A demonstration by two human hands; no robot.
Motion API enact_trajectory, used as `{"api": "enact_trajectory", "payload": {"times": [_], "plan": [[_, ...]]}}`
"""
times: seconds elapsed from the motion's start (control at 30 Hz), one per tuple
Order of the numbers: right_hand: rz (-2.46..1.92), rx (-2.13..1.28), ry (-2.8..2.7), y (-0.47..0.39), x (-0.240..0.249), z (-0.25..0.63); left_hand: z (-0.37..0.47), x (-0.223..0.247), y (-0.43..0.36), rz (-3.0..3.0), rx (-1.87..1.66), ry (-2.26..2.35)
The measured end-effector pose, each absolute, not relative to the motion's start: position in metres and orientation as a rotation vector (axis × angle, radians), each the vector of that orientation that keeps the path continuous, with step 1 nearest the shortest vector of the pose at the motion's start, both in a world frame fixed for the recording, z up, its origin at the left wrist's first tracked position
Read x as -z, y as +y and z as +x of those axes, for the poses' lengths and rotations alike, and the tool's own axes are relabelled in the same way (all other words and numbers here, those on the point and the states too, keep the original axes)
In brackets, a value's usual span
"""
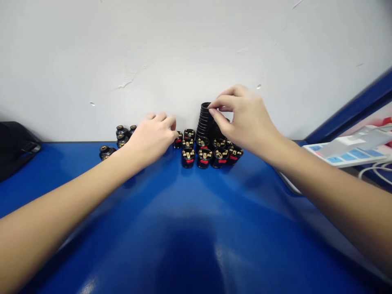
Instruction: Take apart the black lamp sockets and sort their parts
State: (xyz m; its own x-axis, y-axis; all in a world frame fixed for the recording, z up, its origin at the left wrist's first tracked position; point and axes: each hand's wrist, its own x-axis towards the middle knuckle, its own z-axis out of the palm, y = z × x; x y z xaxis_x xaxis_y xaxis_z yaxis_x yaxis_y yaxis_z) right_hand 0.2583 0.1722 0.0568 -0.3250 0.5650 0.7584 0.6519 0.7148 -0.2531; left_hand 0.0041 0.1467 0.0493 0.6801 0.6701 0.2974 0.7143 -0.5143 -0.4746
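My right hand (245,114) pinches the rim of the topmost black ring on a tall stack of ribbed black rings (203,122) by the wall. Its thumb and index finger meet at that edge. My left hand (154,136) is curled, with its fingertips at a black round socket core (178,141) at the left end of a group. The thumb is hidden, and so is part of that core. More black socket cores (204,157), with brass contacts and red tabs on top, stand upright in rows between the hands.
Several black caps with brass centres (106,152) sit left of my left forearm. A black bag-like object (18,149) lies at the far left. On the right are a white and blue panel (346,154), white cables (375,169) and a blue frame bar (352,106). A pale wall (183,49) borders the blue table (171,204).
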Motion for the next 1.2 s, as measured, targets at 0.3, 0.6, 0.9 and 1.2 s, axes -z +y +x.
{"api": "enact_trajectory", "payload": {"times": [0.3, 0.6, 0.9, 1.2], "plan": [[-0.999, 0.163, -2.028, 0.159, -0.060, 0.257, -0.011, -0.044, 0.150, -2.342, 0.306, -1.137], [-0.970, 0.189, -1.994, 0.142, -0.062, 0.263, -0.021, -0.043, 0.147, -2.291, 0.229, -1.239], [-0.770, -0.141, -2.079, 0.067, -0.046, 0.248, -0.017, -0.047, 0.109, -2.487, 0.155, -1.238], [-1.073, -0.875, -1.928, 0.013, 0.007, 0.231, 0.018, -0.014, 0.032, -2.695, 0.500, -1.552]]}}
